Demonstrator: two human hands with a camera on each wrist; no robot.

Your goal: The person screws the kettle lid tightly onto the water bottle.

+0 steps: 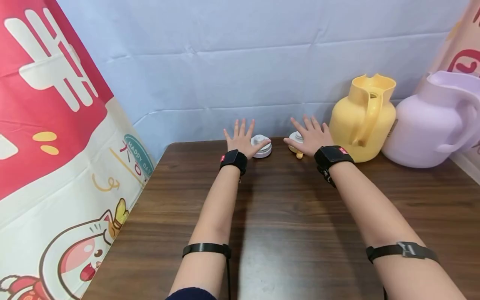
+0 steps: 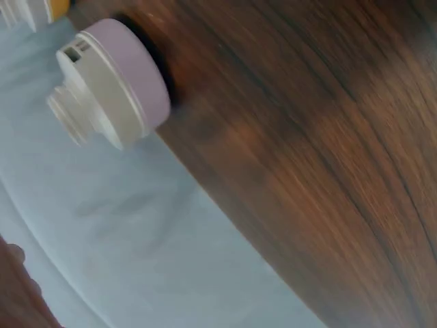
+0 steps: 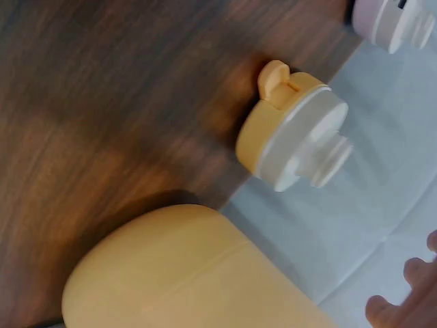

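Observation:
My left hand (image 1: 240, 141) is held out over the back of the table with its fingers spread, holding nothing. Just right of it sits a lilac-and-white jug lid (image 1: 263, 152), upside down with its white stopper up; the left wrist view shows that lid (image 2: 140, 75) whole. My right hand (image 1: 313, 139) is likewise spread and holds nothing. It partly hides a yellow-and-white lid (image 1: 293, 148) in the head view. In the right wrist view this inverted lid (image 3: 270, 137) has a yellow tab (image 3: 274, 78) on its side. Fingertips (image 3: 382, 311) show apart from it.
A yellow jug (image 1: 345, 125) without a lid stands right beside my right hand. Farther right is a lilac jug (image 1: 420, 129). A pale cloth (image 1: 210, 83) hangs behind the brown wooden table (image 1: 285, 233), and a printed cloth (image 1: 56, 158) hangs at left.

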